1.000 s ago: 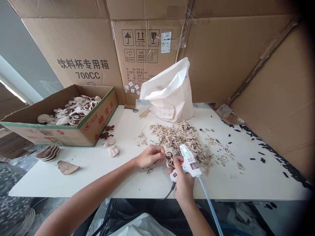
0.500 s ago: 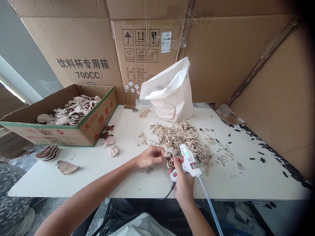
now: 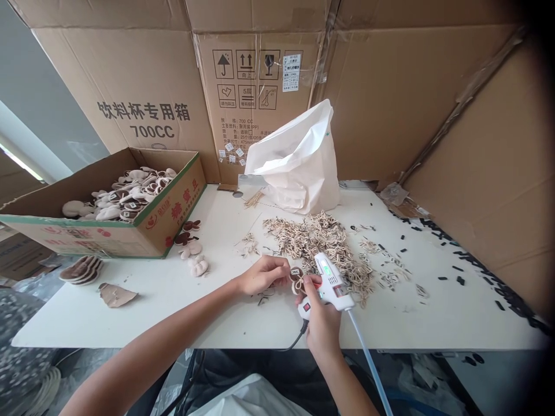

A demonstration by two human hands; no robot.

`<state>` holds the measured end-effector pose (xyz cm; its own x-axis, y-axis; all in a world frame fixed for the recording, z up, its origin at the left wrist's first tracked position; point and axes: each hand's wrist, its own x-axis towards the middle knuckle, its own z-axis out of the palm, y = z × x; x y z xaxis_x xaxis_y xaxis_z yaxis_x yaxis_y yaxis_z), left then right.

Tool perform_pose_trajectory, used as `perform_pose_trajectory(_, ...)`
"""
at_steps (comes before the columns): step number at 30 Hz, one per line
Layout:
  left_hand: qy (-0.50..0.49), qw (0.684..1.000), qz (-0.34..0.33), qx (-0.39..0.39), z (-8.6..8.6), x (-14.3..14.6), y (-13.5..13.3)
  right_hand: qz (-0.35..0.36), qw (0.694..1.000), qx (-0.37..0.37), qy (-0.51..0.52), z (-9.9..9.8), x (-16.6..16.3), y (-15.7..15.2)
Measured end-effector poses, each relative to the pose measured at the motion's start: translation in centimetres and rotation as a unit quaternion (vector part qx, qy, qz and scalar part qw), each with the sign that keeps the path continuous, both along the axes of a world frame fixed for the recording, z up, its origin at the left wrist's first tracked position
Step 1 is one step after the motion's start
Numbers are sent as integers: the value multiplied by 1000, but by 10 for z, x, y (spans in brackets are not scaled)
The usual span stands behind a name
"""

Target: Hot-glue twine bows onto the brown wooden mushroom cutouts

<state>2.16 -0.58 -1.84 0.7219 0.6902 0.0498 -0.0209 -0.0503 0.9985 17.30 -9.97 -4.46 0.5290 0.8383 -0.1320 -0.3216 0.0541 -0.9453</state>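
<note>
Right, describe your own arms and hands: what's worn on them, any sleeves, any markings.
Both forearms are bare, with no sleeve in view. The slender bare left hand and slender bare right hand wear no gloves, and I can see no watch, bracelet or markings. Dark fabric clothing shows below them.

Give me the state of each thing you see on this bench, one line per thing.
White plastic hot glue gun: gripped in right hand, green light lit.
Left hand: pinching small brown-and-cream knotted piece.
Green-trimmed cardboard box: open, holding pale plush pieces.
Crumpled white bag: standing, mouth folded loosely.
</note>
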Motion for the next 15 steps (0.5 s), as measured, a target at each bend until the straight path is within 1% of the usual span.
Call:
perform_pose_trajectory(10, -5, 1000, -12, 7, 5, -1, 0, 4, 1000, 5, 11, 1, 0, -1)
perform_pose_trajectory(15, -6, 1000, -17, 3, 4, -1, 0, 3, 1000, 3, 6, 0, 0, 0)
